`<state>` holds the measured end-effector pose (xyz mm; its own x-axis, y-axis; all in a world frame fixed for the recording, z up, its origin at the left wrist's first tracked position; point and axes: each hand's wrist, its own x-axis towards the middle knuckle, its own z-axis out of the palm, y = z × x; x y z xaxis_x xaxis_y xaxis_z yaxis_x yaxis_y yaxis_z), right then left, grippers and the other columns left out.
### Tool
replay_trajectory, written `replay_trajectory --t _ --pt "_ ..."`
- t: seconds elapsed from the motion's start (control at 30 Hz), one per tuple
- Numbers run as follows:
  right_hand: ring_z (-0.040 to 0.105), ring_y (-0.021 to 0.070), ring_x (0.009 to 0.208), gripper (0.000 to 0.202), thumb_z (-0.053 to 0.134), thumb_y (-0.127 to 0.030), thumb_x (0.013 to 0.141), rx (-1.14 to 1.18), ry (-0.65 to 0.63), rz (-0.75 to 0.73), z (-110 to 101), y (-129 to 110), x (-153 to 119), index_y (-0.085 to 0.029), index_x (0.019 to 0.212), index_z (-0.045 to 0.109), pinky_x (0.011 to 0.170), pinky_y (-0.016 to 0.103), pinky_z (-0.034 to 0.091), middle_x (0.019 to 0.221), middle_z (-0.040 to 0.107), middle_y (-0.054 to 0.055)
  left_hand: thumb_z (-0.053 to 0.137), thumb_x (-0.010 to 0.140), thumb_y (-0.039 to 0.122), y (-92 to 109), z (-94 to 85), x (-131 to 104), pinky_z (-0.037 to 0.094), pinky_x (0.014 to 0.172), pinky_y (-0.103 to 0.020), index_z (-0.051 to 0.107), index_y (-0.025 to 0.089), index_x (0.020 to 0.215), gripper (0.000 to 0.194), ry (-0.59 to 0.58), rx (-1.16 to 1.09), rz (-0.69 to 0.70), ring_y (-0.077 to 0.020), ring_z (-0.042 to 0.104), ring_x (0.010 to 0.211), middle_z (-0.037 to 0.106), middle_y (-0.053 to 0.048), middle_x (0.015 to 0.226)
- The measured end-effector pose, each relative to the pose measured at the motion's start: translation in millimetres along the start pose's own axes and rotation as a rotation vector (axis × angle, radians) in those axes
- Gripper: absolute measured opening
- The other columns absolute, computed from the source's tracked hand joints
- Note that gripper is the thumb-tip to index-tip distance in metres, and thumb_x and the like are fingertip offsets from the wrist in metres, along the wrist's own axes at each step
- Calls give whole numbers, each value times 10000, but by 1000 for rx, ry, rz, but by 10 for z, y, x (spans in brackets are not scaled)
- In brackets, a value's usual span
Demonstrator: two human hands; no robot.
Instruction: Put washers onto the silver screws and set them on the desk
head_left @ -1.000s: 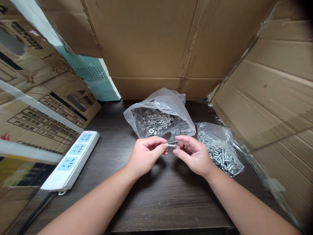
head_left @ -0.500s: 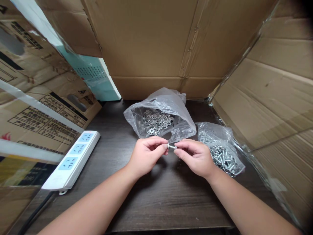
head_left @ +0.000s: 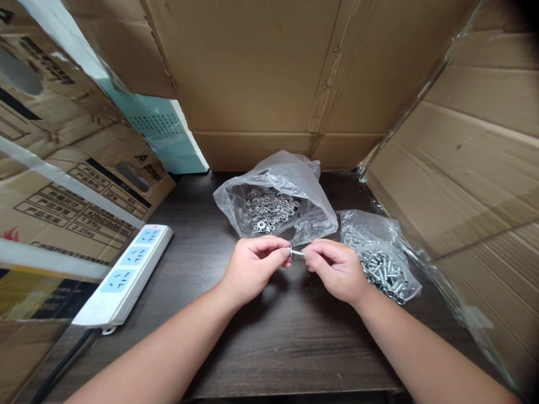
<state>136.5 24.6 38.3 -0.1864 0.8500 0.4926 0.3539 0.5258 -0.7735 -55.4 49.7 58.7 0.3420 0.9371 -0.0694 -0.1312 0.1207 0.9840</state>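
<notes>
A silver bolt (head_left: 297,253) lies level between my two hands, above the dark table. The thumb and forefinger of my left hand (head_left: 257,265) pinch its left end, where a washer-like rim (head_left: 291,252) shows at the fingertips. My right hand (head_left: 337,268) is closed on the bolt's other end, thumb against forefinger, and hides that tip. Just behind the hands, an open plastic bag (head_left: 309,191) holds many loose washers (head_left: 273,209). Beside my right hand lies a second clear bag (head_left: 373,221) with a heap of bolts (head_left: 385,272).
A white power strip (head_left: 126,275) with a black cable (head_left: 63,362) lies on the left of the table (head_left: 269,348). Cardboard walls (head_left: 261,67) enclose the back and both sides. A light-blue printed panel (head_left: 168,134) leans in the back left corner.
My right hand's fingers have shifted slightly to the right along the bolt and curled in more. My left hand stays almost where it was.
</notes>
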Motion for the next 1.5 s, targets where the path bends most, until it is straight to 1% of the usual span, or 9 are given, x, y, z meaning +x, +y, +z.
replay_trajectory --t 0.2,0.43,0.6,0.8,0.97,1.1,1.17,1.37,1.5 --pt "607 125 688 291 691 -214 851 184 24 64 17 35 -50 -209 1137 636 602 252 526 800 622 22 812 663 263 -37 9 13 521 651 -220 735 87 812 244 49 -195 -119 -101 624 625 678 -48 671" --pt "566 119 640 107 629 -213 896 30 -25 -22 -7 12 -2 -168 821 690 599 264 488 719 625 35 807 671 267 -33 17 9 520 663 -232 737 86 820 244 25 -182 -112 -104 619 634 679 -53 680" --pt "614 138 709 301 704 -237 838 131 7 78 7 31 -41 -196 1131 648 610 264 531 836 644 43 796 686 263 -36 13 9 511 664 -232 742 83 816 228 2 -162 -107 -102 612 643 679 -58 696" --pt "568 116 640 139 619 -210 903 22 -34 -32 -8 12 -2 -168 790 687 606 264 481 713 623 34 809 668 269 -24 24 6 514 665 -244 736 93 810 237 20 -178 -109 -109 619 628 679 -51 672" --pt "591 125 673 302 695 -228 851 142 5 82 17 43 -41 -205 1146 640 591 255 513 798 626 23 800 676 267 -14 22 5 505 654 -233 739 81 806 235 3 -162 -107 -103 605 638 674 -56 689" --pt "575 114 664 40 664 -192 873 43 -7 -4 -3 20 -26 -179 890 697 611 256 489 762 629 30 797 682 269 -26 17 5 509 668 -239 737 90 817 232 2 -157 -101 -105 614 635 679 -54 689" --pt "558 110 636 158 612 -202 909 36 -35 -29 -17 9 -19 -166 770 679 603 258 472 695 601 25 800 677 270 -31 19 4 509 667 -241 731 95 817 234 17 -165 -105 -107 620 628 678 -49 676" --pt "596 122 665 277 701 -241 844 121 -12 73 15 20 -44 -194 1113 651 595 251 517 809 647 31 787 691 266 -20 23 2 504 666 -235 734 86 813 224 -4 -148 -101 -101 608 641 674 -53 695" --pt "548 113 615 128 638 -239 893 7 -29 -8 -2 15 -14 -171 793 681 590 262 475 705 618 29 788 692 264 -31 18 3 507 670 -246 731 98 807 210 -2 -142 -89 -105 612 632 675 -45 675"
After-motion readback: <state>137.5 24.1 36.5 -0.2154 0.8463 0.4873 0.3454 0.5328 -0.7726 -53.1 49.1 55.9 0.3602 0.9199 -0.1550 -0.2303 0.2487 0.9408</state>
